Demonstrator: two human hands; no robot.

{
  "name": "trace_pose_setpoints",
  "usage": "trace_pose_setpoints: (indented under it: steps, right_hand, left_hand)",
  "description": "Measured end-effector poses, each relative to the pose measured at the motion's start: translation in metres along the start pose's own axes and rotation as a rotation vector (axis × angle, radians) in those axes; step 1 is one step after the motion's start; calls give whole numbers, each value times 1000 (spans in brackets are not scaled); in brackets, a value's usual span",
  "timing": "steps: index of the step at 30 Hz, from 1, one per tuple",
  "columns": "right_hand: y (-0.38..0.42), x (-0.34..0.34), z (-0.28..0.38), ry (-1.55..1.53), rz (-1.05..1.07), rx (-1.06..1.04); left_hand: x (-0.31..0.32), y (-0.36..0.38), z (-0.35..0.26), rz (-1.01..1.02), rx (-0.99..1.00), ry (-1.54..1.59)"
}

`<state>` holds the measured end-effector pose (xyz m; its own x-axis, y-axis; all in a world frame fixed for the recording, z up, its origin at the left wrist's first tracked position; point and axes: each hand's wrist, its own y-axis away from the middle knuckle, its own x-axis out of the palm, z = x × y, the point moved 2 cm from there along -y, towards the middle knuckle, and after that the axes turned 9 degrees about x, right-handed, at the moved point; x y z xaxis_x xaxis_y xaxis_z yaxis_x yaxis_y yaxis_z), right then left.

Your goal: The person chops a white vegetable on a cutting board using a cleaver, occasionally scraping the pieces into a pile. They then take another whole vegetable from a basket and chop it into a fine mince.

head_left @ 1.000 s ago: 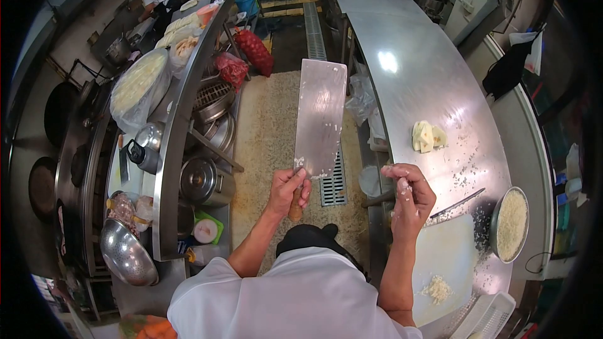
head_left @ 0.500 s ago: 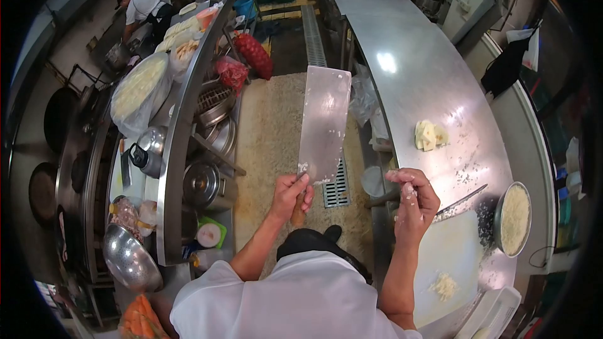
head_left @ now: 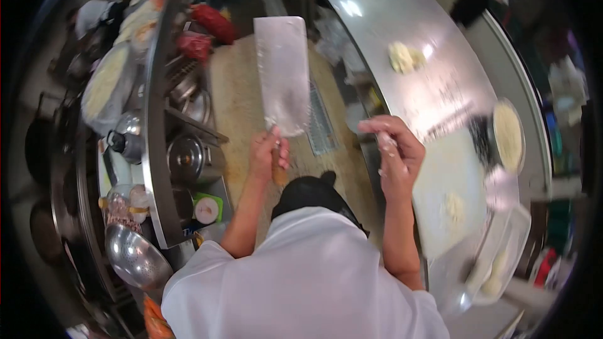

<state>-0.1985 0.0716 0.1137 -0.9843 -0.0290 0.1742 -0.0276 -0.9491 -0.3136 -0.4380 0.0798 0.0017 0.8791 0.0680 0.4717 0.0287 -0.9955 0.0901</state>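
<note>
My left hand (head_left: 270, 154) is wrapped round the wooden handle (head_left: 279, 172) of a broad cleaver (head_left: 282, 72). The blade points away from me over the floor, with white bits stuck near its edge. Raised beside the steel counter, my right hand (head_left: 397, 147) has bent fingers with the index finger stretched out, and whitish scraps cling to its skin; nothing is held in it. Right of that hand lies a white cutting board (head_left: 443, 182) with a small pile of pale chopped food (head_left: 454, 208). Pale chunks (head_left: 404, 58) sit farther up the counter.
A bowl of pale chopped food (head_left: 507, 137) and a white tray (head_left: 502, 254) stand at the right. On the left are a steel shelf (head_left: 152, 150), a metal colander (head_left: 135, 256), a lidded pot (head_left: 186, 157) and red sacks (head_left: 211, 23). Another person (head_left: 92, 19) is at the upper left.
The whole view has shifted and blurred, with the counter things now higher in it. Both hands appear higher and farther left; the left still grips the cleaver.
</note>
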Motion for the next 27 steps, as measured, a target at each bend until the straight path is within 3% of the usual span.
trace_pose_setpoints:
  steps: [10, 17, 27]
  right_hand:
    - [199, -21, -57, -75, -398, 440]
    - [292, -11, -61, -249, -666, 462]
    - [317, 9, -45, -213, -777, 398]
  left_hand:
    - [-30, 78, 48, 118, -267, -75]
    - [-47, 134, 52, 178, -419, -174]
    - [-48, 126, 53, 259, -444, -253]
